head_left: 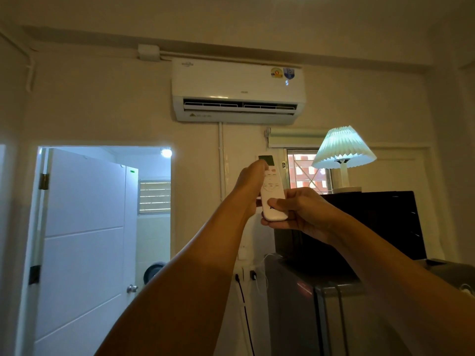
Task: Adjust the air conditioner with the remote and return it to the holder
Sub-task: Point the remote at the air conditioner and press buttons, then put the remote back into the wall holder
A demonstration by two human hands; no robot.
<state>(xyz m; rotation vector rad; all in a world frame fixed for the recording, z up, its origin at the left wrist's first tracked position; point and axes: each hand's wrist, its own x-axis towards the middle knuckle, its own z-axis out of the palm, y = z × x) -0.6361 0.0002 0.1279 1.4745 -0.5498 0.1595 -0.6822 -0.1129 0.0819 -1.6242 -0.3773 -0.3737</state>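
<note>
A white air conditioner (237,91) hangs high on the wall, its flap open and a lit digit on its right side. Below it I hold a white remote (272,191) upright, its small screen facing me. My left hand (250,186) wraps the remote's left side, with the thumb near the screen and upper buttons. My right hand (300,210) grips the remote's lower end, thumb lying across its face. The holder is not visible; the wall behind the remote is hidden by my hands.
An open white door (84,240) leads to a lit room at the left. A pleated lamp (343,152) stands on a dark cabinet (372,222) at the right, above a grey fridge (321,317). Cables (244,304) hang from wall sockets below my hands.
</note>
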